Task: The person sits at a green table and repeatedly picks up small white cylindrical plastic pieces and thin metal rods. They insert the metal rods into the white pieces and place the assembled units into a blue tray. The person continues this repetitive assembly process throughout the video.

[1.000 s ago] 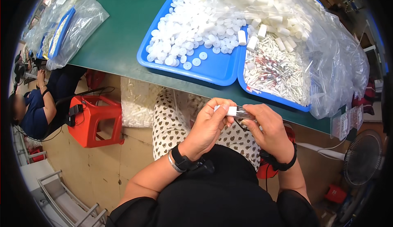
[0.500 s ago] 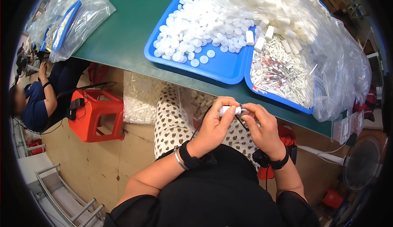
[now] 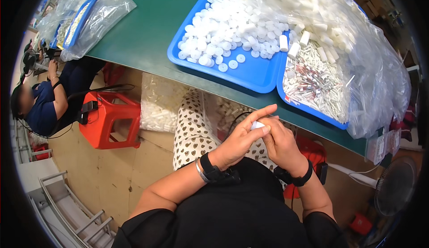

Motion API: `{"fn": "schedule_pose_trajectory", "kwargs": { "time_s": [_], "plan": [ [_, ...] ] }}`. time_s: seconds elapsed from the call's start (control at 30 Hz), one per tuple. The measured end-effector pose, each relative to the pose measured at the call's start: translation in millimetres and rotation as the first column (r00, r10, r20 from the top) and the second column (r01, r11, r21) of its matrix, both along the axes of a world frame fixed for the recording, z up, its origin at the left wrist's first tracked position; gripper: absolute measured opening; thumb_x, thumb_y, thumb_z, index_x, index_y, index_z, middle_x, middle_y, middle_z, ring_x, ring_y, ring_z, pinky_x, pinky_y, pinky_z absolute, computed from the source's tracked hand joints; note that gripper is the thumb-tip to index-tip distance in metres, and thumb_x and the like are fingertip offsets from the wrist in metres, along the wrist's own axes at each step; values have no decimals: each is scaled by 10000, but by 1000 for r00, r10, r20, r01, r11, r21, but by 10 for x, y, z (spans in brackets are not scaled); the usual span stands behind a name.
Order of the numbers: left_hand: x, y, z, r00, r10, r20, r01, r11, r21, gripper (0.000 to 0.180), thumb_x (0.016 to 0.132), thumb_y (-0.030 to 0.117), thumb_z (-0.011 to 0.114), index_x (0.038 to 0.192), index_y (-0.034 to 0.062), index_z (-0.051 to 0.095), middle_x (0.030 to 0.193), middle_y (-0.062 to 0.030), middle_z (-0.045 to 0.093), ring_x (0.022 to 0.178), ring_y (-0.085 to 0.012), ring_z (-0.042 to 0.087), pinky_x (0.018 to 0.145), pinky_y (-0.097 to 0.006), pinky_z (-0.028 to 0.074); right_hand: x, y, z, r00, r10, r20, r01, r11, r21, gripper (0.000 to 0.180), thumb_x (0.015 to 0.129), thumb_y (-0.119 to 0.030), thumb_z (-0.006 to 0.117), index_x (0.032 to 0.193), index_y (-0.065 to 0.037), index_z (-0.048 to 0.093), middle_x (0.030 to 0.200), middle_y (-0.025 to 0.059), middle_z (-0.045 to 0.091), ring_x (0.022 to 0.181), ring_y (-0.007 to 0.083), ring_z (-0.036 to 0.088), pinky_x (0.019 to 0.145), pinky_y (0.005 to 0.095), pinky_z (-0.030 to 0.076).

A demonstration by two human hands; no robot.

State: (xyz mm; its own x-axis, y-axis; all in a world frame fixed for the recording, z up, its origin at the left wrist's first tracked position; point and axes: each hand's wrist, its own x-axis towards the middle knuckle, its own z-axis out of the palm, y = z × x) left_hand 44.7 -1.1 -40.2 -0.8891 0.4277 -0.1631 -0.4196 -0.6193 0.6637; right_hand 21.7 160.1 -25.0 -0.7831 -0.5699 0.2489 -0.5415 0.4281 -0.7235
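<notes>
My left hand [image 3: 241, 138] and my right hand [image 3: 280, 141] are pressed together over my lap, below the edge of the green table [image 3: 147, 33]. Between the fingers sits a small white plastic piece [image 3: 257, 125], mostly hidden; only its rounded end shows. Both hands grip it. On the table above, a blue tray [image 3: 250, 76] holds several white round caps [image 3: 223, 24]. A second blue tray [image 3: 308, 109] to its right holds thin tubes with red marks [image 3: 313, 84].
A large clear bag of white cylinders [image 3: 339, 20] lies over the right tray. More bagged trays [image 3: 85, 20] sit at the table's far left. A red stool [image 3: 111, 120] and a bag of white parts [image 3: 158, 107] stand under the table. Another person [image 3: 40, 109] sits at left.
My hands have closed tighter around the white piece and dropped slightly lower over my lap; less of the piece shows now.
</notes>
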Motion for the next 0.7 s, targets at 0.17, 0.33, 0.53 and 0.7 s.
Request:
{"fn": "schedule_pose_trajectory", "kwargs": {
  "time_s": [0.17, 0.33, 0.53, 0.7],
  "plan": [
    [2, 30, -122, 999, 53, -11, -49, 968, 248, 592, 1044, 339, 385, 1532, 27, 262, 1550, -110, 327, 1410, -220, 336, 1169, -401, 251, 11, -47, 102, 994, -65, -93, 72, 995, 70, 312, 836, 23, 655, 1116, -32, 531, 974, 173, 589, 829, 388, 612, 691, 436, 497],
    [58, 75, -113, 990, -45, 134, -4, 938, 345, 584, 1035, 361, 429, 1511, 41, 320, 1489, -107, 407, 1389, -189, 357, 1143, -406, 297, -17, 12, 97, 963, 20, -270, 19, 990, 142, 177, 898, -115, 637, 1020, 1, 581, 799, 144, 589, 660, 338, 581, 558, 428, 445],
    [165, 186, -226, 970, 34, 240, -147, 870, 470, 482, 1040, 356, 461, 1439, 90, 417, 1425, -75, 465, 1341, -221, 435, 1138, -398, 353, 40, -104, 123, 981, 51, -189, -4, 970, 241, 158, 924, -118, 591, 1013, 12, 574, 815, 177, 584, 646, 372, 581, 553, 446, 425],
    [98, 190, -327, 945, 111, 307, -230, 894, 386, 415, 1058, 328, 419, 1394, 85, 449, 1412, -63, 481, 1322, -204, 456, 1117, -381, 381, 94, -200, 30, 994, -72, -80, 87, 977, 193, 199, 918, -98, 601, 1082, 3, 549, 878, 200, 587, 708, 411, 594, 609, 462, 478]
  ]
}}
